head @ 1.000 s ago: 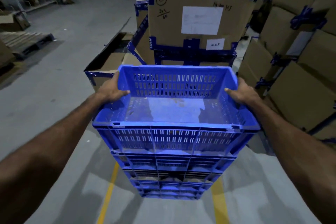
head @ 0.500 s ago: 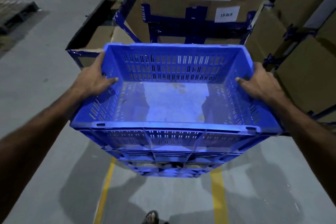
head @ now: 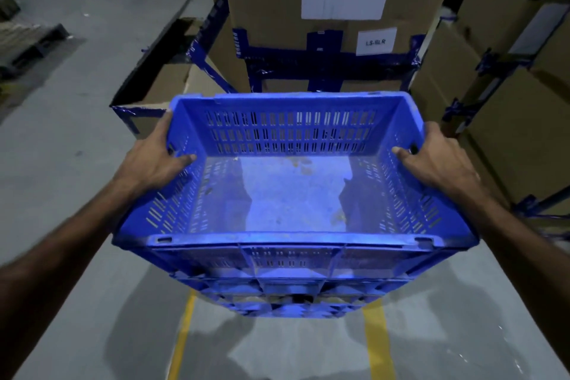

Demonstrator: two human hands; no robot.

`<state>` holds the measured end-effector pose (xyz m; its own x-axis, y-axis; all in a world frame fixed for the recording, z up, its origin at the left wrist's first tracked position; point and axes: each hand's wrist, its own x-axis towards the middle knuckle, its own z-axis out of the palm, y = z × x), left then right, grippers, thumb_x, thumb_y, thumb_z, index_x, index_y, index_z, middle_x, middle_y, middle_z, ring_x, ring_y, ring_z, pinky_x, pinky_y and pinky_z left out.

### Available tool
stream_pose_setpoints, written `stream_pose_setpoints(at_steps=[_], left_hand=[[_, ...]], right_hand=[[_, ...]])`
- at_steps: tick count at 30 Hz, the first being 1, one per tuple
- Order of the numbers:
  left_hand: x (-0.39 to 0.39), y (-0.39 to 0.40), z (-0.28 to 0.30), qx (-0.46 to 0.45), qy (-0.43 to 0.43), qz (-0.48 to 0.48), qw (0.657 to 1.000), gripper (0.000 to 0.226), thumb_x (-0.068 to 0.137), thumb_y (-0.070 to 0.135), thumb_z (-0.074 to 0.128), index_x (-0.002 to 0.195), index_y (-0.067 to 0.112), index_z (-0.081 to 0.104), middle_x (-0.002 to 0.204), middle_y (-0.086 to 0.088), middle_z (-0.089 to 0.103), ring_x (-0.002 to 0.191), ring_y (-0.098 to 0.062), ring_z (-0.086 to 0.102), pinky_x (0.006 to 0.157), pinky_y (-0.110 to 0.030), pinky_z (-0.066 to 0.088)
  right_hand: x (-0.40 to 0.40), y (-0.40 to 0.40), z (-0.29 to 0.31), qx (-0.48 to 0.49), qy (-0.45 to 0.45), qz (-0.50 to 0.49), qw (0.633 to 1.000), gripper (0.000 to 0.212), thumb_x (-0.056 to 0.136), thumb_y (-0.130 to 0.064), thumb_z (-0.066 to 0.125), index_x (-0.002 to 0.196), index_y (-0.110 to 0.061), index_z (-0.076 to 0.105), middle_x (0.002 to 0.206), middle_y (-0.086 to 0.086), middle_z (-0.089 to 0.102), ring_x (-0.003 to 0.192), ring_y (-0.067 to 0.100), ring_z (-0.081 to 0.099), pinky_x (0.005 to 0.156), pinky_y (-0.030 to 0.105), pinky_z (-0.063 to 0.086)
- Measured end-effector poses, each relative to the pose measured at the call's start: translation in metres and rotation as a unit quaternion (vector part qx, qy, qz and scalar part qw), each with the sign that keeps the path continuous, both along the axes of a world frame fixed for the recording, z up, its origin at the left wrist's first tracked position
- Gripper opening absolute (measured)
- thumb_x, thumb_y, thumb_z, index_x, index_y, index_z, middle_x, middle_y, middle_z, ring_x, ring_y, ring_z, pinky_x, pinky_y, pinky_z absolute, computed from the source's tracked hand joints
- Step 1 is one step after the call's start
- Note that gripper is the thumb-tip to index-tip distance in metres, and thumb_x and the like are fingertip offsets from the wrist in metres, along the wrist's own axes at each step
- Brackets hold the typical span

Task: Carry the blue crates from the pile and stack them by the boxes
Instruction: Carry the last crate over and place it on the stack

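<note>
A rectangular blue crate (head: pixel 293 194) of hard plastic, its walls pierced by rows of narrow slots, sits atop a stack of crates (head: pixel 290 293) over the grey floor (head: pixel 77 102) with yellow lines (head: pixel 377 345). It holds nothing; its smooth bottom is scuffed and stained. Its long axis runs left to right, open side up. The left hand (head: pixel 154 157) grips the left rim, thumb inside; the right hand (head: pixel 438 157) grips the right rim likewise. Just beyond stand cardboard boxes (head: pixel 333 9) bound in blue tape.
</note>
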<state>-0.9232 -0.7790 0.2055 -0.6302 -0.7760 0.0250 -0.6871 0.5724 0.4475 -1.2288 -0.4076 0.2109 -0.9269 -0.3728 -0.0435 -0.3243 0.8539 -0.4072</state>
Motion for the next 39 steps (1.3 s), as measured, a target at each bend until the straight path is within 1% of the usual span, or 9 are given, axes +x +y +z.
stream_pose_setpoints(at_steps=[6, 12, 16, 20, 26, 28, 32, 36, 39], left_hand=[[-0.002, 0.001, -0.007, 0.001, -0.006, 0.010, 1.000, 0.096, 0.089, 0.037, 0.075, 0.160, 0.043, 0.012, 0.114, -0.014, 0.067, 0.110, -0.046, 0.062, 0.084, -0.042, 0.043], [0.003, 0.002, -0.005, -0.005, -0.016, 0.006, 1.000, 0.096, 0.086, 0.040, 0.075, 0.158, 0.045, 0.011, 0.125, -0.021, 0.067, 0.113, -0.049, 0.061, 0.091, -0.048, 0.048], [0.001, 0.003, 0.000, 0.005, -0.018, -0.007, 1.000, 0.093, 0.085, 0.040, 0.074, 0.155, 0.047, 0.013, 0.120, -0.021, 0.068, 0.111, -0.049, 0.062, 0.092, -0.049, 0.050], [0.002, 0.002, 0.003, 0.006, -0.039, -0.021, 0.999, 0.097, 0.082, 0.052, 0.073, 0.156, 0.041, 0.011, 0.135, -0.021, 0.061, 0.119, -0.047, 0.059, 0.097, -0.052, 0.049], [-0.033, 0.013, 0.019, -0.197, -0.138, -0.074, 0.968, 0.104, 0.086, 0.075, 0.057, 0.162, 0.028, 0.003, 0.154, -0.026, 0.034, 0.137, -0.048, 0.039, 0.103, -0.067, 0.039], [-0.066, 0.022, 0.025, -0.222, -0.136, -0.124, 0.958, 0.101, 0.087, 0.077, 0.052, 0.162, 0.027, 0.006, 0.156, -0.026, 0.034, 0.142, -0.046, 0.036, 0.107, -0.067, 0.037], [-0.148, 0.044, 0.030, -0.212, -0.148, -0.228, 0.939, 0.097, 0.090, 0.077, 0.048, 0.163, 0.027, 0.008, 0.159, -0.022, 0.032, 0.145, -0.041, 0.032, 0.112, -0.067, 0.032], [-0.205, 0.057, 0.027, -0.168, -0.151, -0.323, 0.919, 0.093, 0.089, 0.070, 0.057, 0.162, 0.026, 0.018, 0.162, -0.008, 0.037, 0.142, -0.035, 0.042, 0.106, -0.062, 0.040], [-0.222, 0.053, 0.014, -0.196, -0.132, -0.343, 0.909, 0.081, 0.085, 0.069, 0.059, 0.147, 0.019, 0.041, 0.145, -0.011, 0.056, 0.125, -0.037, 0.057, 0.099, -0.054, 0.049]], right_hand=[[0.000, 0.001, -0.006, 0.009, 0.010, -0.001, 1.000, 0.057, 0.088, -0.059, 0.066, 0.114, -0.013, 0.044, 0.116, 0.029, 0.062, 0.105, 0.049, 0.060, 0.079, 0.048, 0.047], [0.006, 0.006, 0.003, 0.027, 0.024, 0.005, 0.999, 0.064, 0.089, -0.063, 0.063, 0.119, -0.009, 0.045, 0.119, 0.028, 0.061, 0.105, 0.048, 0.060, 0.075, 0.046, 0.045], [0.006, 0.005, 0.007, 0.038, 0.026, -0.006, 0.999, 0.070, 0.088, -0.069, 0.058, 0.124, -0.011, 0.046, 0.126, 0.028, 0.059, 0.113, 0.048, 0.058, 0.084, 0.050, 0.046], [0.007, 0.007, 0.009, 0.062, 0.024, 0.001, 0.998, 0.077, 0.089, -0.075, 0.050, 0.135, -0.013, 0.044, 0.133, 0.024, 0.057, 0.117, 0.046, 0.058, 0.090, 0.052, 0.047], [0.045, -0.006, 0.016, 0.117, 0.190, 0.111, 0.968, 0.083, 0.095, -0.074, 0.033, 0.155, -0.016, 0.028, 0.153, 0.020, 0.042, 0.130, 0.043, 0.051, 0.104, 0.058, 0.043], [0.082, -0.023, 0.024, 0.065, 0.148, 0.224, 0.961, 0.082, 0.096, -0.075, 0.031, 0.154, -0.018, 0.033, 0.149, 0.016, 0.049, 0.128, 0.038, 0.054, 0.103, 0.055, 0.046], [0.152, -0.062, 0.027, 0.060, -0.131, 0.413, 0.899, 0.082, 0.093, -0.080, 0.032, 0.156, -0.028, 0.037, 0.151, 0.002, 0.052, 0.130, 0.020, 0.055, 0.111, 0.049, 0.043], [0.186, -0.084, 0.019, 0.111, -0.182, 0.438, 0.873, 0.096, 0.076, -0.098, 0.022, 0.143, -0.036, 0.053, 0.141, -0.004, 0.061, 0.124, 0.019, 0.057, 0.106, 0.050, 0.045], [0.192, -0.088, 0.017, 0.131, -0.169, 0.435, 0.874, 0.102, 0.068, -0.103, 0.021, 0.130, -0.034, 0.064, 0.137, -0.004, 0.063, 0.121, 0.021, 0.058, 0.101, 0.050, 0.047]])
